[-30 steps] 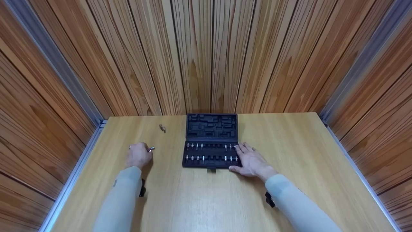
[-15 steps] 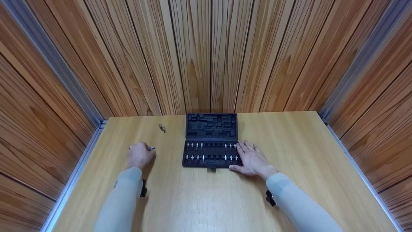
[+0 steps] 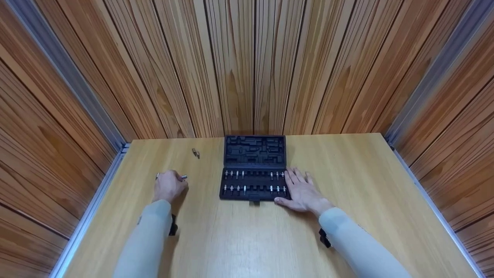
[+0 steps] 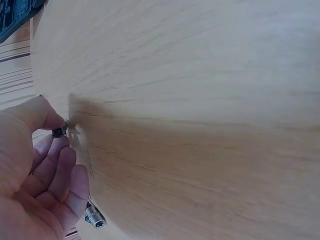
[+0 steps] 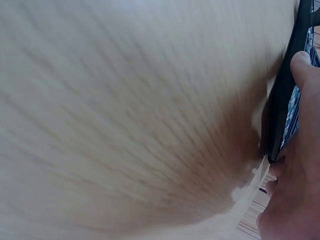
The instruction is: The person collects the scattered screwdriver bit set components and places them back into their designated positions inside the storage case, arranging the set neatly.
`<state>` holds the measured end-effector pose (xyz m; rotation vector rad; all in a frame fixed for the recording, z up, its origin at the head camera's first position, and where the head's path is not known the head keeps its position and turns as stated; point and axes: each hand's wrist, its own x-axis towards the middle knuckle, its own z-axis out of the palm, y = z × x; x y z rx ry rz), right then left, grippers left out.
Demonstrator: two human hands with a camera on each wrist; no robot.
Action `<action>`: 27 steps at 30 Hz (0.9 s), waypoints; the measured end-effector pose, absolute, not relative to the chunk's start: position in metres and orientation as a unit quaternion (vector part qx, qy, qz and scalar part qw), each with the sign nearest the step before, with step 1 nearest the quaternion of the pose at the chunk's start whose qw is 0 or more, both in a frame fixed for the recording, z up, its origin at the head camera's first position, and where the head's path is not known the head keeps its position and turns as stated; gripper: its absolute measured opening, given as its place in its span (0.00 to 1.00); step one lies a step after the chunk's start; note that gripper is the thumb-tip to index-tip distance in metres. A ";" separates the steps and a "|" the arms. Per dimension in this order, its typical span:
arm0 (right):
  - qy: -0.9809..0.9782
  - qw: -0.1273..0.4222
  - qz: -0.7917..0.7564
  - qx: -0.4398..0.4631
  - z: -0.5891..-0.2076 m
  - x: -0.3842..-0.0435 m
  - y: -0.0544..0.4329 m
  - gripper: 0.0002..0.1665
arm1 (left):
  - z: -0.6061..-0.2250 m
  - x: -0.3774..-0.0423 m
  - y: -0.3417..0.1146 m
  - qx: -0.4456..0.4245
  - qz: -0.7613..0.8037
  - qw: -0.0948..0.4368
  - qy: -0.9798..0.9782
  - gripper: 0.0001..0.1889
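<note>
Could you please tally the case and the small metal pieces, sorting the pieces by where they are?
Black case, open: 1
Seated pieces in the case: 14
Loose pieces lying beyond the left hand: 2
Pinched piece in that hand: 1
Extra piece by its little finger: 1
Total: 19

A hand could cross the wooden tabletop (image 3: 204, 200) between the left hand (image 3: 168, 187) and socket case (image 3: 254, 181); the right hand (image 3: 303, 194) blocks its right side.
</note>
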<state>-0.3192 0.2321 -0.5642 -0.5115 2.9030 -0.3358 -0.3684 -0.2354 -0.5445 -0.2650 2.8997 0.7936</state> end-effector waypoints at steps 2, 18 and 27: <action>0.975 0.090 -0.115 -0.170 -0.564 -0.319 0.232 0.65 | -0.545 -0.368 -0.235 -0.082 0.257 0.060 0.961 0.16; 0.976 0.093 -0.109 -0.164 -0.563 -0.321 0.230 0.66 | -0.541 -0.368 -0.226 -0.069 0.264 0.048 0.961 0.13; 0.976 0.080 -0.119 -0.163 -0.565 -0.320 0.231 0.68 | -0.534 -0.366 -0.213 -0.086 0.373 0.078 0.920 0.13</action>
